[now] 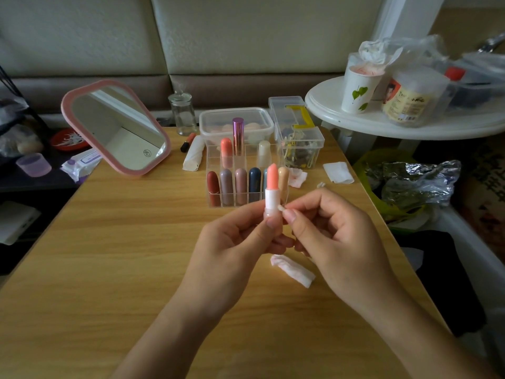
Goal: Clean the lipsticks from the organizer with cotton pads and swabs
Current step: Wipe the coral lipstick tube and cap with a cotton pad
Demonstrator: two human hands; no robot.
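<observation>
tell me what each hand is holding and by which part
The left hand grips the coral lipstick by its lower tube; the right hand pinches a cotton swab just behind its tip.

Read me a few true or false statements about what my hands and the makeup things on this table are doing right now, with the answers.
1. The left hand holds an uncapped coral lipstick in a white tube upright. True.
2. The right hand is empty. False: it pinches a small white cotton swab by the tube.
3. The clear acrylic organizer is empty. False: several lipsticks stand in it.
4. A pink-stained cotton pad lies on the wooden table. True.
</observation>
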